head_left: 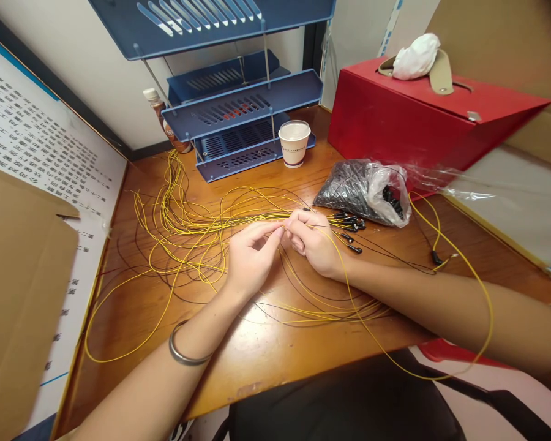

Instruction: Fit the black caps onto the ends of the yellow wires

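Observation:
Fingertips of both hands meet over the middle of the wooden table, pinching a thin yellow wire (490,312). My left hand (253,254) is closed, thumb against index finger on the wire. My right hand (316,242) is closed too, its fingers curled round the same wire. From there the wire loops out over my right forearm and past the table's front edge. Beneath and behind the hands lies a tangled bundle of yellow and dark wires (206,223). Black end pieces (355,249) lie just right of my right hand. The exact pinch point is partly hidden by fingers.
A clear plastic bag of small black parts (356,190) lies behind my right hand. Farther back stand a paper cup (294,150), a blue tiered rack (243,110), a bottle (163,119) and a red box (395,122). A black chair (344,404) is below the table edge.

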A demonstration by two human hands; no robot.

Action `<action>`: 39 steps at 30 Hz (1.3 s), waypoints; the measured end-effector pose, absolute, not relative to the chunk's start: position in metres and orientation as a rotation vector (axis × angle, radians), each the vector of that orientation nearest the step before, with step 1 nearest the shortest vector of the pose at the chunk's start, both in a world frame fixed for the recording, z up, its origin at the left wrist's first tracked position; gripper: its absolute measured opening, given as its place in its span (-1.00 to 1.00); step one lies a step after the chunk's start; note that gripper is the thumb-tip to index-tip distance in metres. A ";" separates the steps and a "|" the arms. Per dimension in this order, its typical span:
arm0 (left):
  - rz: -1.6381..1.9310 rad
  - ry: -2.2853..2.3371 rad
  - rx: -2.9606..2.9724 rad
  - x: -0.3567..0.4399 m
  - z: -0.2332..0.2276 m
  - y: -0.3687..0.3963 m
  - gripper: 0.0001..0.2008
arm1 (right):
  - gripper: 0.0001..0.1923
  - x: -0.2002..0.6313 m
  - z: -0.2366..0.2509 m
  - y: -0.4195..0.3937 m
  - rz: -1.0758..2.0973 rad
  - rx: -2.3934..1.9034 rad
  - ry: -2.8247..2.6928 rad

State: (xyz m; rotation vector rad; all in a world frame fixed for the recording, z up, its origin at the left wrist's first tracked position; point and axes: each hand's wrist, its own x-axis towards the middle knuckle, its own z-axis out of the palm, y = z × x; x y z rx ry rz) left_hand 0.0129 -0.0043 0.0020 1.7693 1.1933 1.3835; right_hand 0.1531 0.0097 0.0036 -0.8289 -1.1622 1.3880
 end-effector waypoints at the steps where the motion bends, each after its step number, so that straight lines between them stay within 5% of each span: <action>1: 1.386 1.204 1.771 0.013 0.002 -0.004 -0.87 | -0.65 0.153 0.003 0.009 1.369 -0.837 -1.187; 39: 1.430 1.283 1.566 0.013 0.006 -0.005 -0.90 | -0.72 0.154 0.008 0.007 1.400 -0.857 -1.251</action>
